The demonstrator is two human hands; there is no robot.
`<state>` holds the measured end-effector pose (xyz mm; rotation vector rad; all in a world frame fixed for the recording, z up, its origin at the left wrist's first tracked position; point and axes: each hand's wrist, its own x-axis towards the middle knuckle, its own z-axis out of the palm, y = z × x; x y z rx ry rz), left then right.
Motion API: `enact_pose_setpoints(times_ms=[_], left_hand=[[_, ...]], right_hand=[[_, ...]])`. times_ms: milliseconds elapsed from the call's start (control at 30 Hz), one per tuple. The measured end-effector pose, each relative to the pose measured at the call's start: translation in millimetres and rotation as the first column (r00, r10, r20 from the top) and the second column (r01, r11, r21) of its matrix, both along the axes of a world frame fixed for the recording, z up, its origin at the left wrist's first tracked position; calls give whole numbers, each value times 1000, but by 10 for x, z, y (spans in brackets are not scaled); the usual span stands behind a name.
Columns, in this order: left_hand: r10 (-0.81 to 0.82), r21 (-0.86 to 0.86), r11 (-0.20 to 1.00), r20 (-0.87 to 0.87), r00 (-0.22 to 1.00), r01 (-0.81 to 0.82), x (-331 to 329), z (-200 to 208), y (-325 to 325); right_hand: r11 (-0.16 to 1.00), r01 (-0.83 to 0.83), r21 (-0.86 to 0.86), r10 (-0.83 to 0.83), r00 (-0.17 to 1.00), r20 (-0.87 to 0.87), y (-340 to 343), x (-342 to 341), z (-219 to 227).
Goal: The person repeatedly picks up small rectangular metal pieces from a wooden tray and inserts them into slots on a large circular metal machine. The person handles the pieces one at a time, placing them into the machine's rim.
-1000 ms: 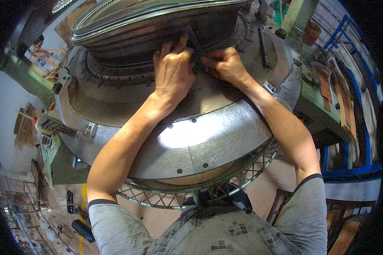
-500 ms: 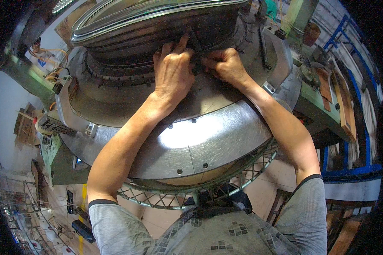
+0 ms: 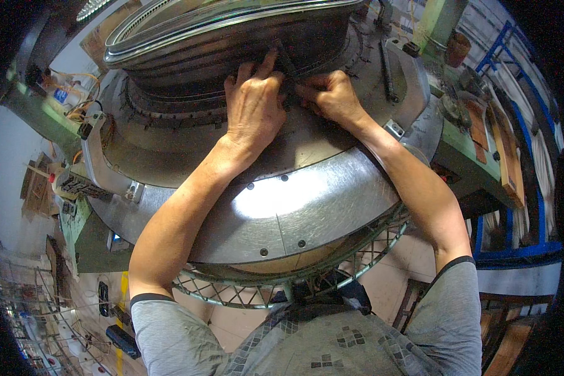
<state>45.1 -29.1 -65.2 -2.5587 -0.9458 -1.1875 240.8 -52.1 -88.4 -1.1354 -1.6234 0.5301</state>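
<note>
Standing at the left of the steel ring (image 3: pixel 282 213) is a metal bracket (image 3: pixel 97 156). Next, the dark drum (image 3: pixel 194 69) rises beyond the ring. The left hand (image 3: pixel 254 106) is at the drum's lower wall, one finger extended, others bent; whether its grip encloses anything cannot be told. Beside it, the right hand (image 3: pixel 332 97) is curled, finger and thumb drawn together — anything within this grip is hidden. Farther right: a dark rod (image 3: pixel 388 72), then a blue rack (image 3: pixel 514 252).

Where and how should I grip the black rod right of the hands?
Probably the rod at mid-length, from its right: it is long and slim, and the right hand is to its left. Whether it is fixed is unclear.
</note>
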Motion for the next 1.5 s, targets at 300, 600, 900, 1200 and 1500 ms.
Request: enact_pose_setpoints(times_ms=[300, 600, 900, 1200, 1500], left_hand=[[8, 71, 997, -45, 999, -5, 3, 30, 3], [22, 80, 997, -77, 997, -16, -6, 37, -8], [64, 93, 994, -106, 992, -54, 5, 66, -30], [92, -4, 996, -180, 979, -94, -6, 128, -80], [80, -10, 997, -180, 980, -83, -11, 131, -79]], right_hand=[[999, 33, -27, -33, 999, 21, -20, -13, 30], [1000, 16, -16, -16, 1000, -3, 32, 2, -18], [998, 51, -44, -50, 999, 22, -10, -16, 37], [989, 121, -87, -112, 988, 105, 22, 9, 6], [991, 105, -78, -98, 991, 88, 6, -2, 8]])
